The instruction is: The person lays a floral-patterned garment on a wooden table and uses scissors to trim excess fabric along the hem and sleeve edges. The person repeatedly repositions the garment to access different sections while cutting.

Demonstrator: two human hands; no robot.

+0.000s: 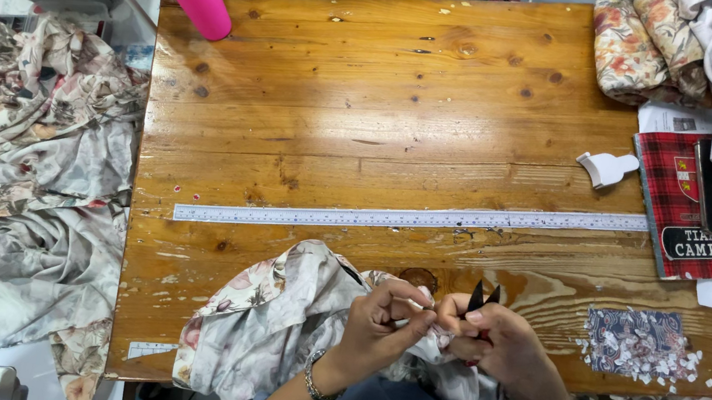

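— Between both hands, at the near table edge: crumpled floral cotton fabric (276, 331), pinched by left hand (378, 324) fingertips.

— And the right hand (500, 345)?

— Closed around small black thread snips (482, 298), blades poking up just above the knuckles, touching the same cloth.

— Look of the cloth?

— Pale grey, pink-flowered, bunched and spilling leftward off the wrist.

— Anything beyond the hands?

— Long steel ruler (411, 219) just past them; pile of paper scraps (640, 346) right of the right hand. No containers seen holding anything.
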